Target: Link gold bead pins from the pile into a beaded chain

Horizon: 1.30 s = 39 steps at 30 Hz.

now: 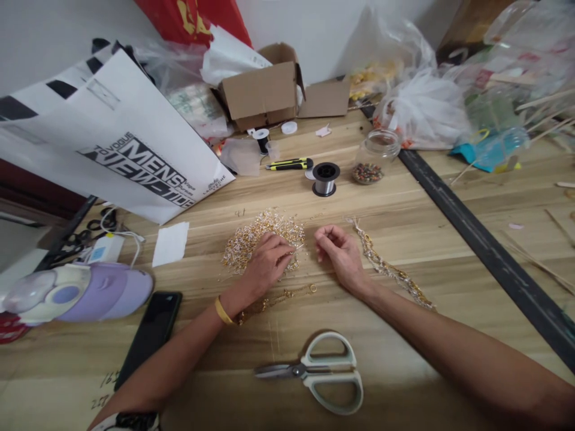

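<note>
My left hand reaches over a heap of small gold and clear beads, its thumb and fingers pinched together at the heap's right side. A thin, pale bit shows near those fingertips, too small to name. To the right, my right hand hovers just above the wood with fingers curled and thumb against them; whatever it may hold is hidden. Beside the right wrist lies a bundle of gold and clear beaded strands. Another gold beaded strand, ending in a ring, lies below my left hand.
Scissors lie near the front edge. Behind the beads are a wire spool, a yellow-black utility knife and a jar of dark beads. A phone, purple bottle and white paper bag stand or lie left.
</note>
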### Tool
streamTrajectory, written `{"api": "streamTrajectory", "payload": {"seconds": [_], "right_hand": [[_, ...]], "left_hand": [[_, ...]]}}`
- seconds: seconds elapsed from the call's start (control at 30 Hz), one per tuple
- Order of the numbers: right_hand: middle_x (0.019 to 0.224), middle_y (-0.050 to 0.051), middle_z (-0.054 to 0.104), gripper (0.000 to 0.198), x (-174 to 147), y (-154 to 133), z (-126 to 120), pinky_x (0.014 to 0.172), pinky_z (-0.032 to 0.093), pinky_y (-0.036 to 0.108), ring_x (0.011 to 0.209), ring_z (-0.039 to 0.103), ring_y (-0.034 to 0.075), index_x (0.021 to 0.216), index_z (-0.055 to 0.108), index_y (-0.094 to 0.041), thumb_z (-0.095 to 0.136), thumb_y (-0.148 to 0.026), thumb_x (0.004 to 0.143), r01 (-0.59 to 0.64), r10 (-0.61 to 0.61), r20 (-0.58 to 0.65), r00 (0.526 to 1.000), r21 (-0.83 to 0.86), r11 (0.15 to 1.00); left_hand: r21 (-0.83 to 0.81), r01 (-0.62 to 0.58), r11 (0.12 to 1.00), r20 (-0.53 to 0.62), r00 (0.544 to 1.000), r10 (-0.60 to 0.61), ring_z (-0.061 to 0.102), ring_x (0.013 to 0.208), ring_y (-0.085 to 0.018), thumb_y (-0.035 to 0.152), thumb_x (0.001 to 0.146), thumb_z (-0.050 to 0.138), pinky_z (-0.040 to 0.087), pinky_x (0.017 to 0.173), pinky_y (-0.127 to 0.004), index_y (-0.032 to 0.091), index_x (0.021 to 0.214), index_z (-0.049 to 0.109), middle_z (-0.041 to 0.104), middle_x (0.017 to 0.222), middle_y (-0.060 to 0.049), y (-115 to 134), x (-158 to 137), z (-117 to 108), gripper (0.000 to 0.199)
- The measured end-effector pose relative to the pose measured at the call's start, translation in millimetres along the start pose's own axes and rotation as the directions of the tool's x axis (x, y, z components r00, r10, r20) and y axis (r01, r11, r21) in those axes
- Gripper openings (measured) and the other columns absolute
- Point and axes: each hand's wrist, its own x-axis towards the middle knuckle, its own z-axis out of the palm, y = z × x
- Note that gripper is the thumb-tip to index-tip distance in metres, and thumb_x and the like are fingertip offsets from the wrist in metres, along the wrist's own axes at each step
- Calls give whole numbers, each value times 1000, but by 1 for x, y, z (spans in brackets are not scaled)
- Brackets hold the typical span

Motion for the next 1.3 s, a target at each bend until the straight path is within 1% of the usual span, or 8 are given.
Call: {"api": "streamTrajectory", "payload": {"seconds": [0.37,0.67,0.93,1.03,1.13,1.17,1.23,1.3], "right_hand": [[55,-5,52,26,0,0,0,43,38,19,44,45,6,75,55,-17,66,-40,77,2,-4,29,1000,65,998],[53,-6,51,28,1,0,-1,43,38,19,44,45,7,74,55,-18,66,-43,77,8,-10,40,999,63,998],[54,-6,51,28,0,1,0,44,38,20,44,45,7,74,54,-17,65,-44,77,23,-25,41,999,32,999],[54,-6,49,27,-1,2,0,43,36,20,44,42,7,75,54,-17,64,-43,78,42,-42,42,998,1,999],[58,-5,49,24,-3,2,0,45,35,20,47,42,7,76,55,-17,62,-40,81,90,-86,75,993,-57,994],[60,-5,50,22,-5,2,0,46,36,20,49,43,8,77,56,-17,61,-38,82,110,-103,92,990,-82,991],[65,-3,53,18,-8,2,1,49,38,20,56,47,9,79,57,-17,59,-34,84,162,-144,135,980,-137,977],[69,-1,56,14,-12,2,2,52,40,20,61,50,10,80,57,-17,57,-30,85,234,-197,190,962,-196,952]], "left_hand": [[188,-50,981,84,996,34,47,86,-22,23,90,53,37,78,-36,16,80,66,59,79,-6,3,31,16,18],[244,-49,969,155,988,11,47,85,-21,28,91,51,37,77,-34,15,77,64,58,79,-5,4,36,16,23],[238,-75,968,136,990,43,48,83,-21,26,92,50,39,77,-35,15,74,62,59,78,-6,4,37,17,24],[113,7,994,31,999,-11,52,81,-20,22,88,55,40,80,-36,16,75,63,62,77,-5,4,34,13,16],[-160,198,967,-95,972,-214,57,77,-18,19,81,62,44,78,-33,15,74,65,66,76,-4,7,25,2,8],[-282,270,921,-93,947,-307,59,75,-17,21,79,63,45,75,-31,15,74,66,67,76,-4,9,21,-2,8],[-510,394,765,-21,883,-469,60,69,-15,26,76,67,47,67,-27,15,74,67,68,73,-3,12,11,-9,11],[-625,475,619,50,816,-576,61,66,-14,28,71,71,47,65,-25,14,72,67,69,71,-3,14,0,-13,15]]}}
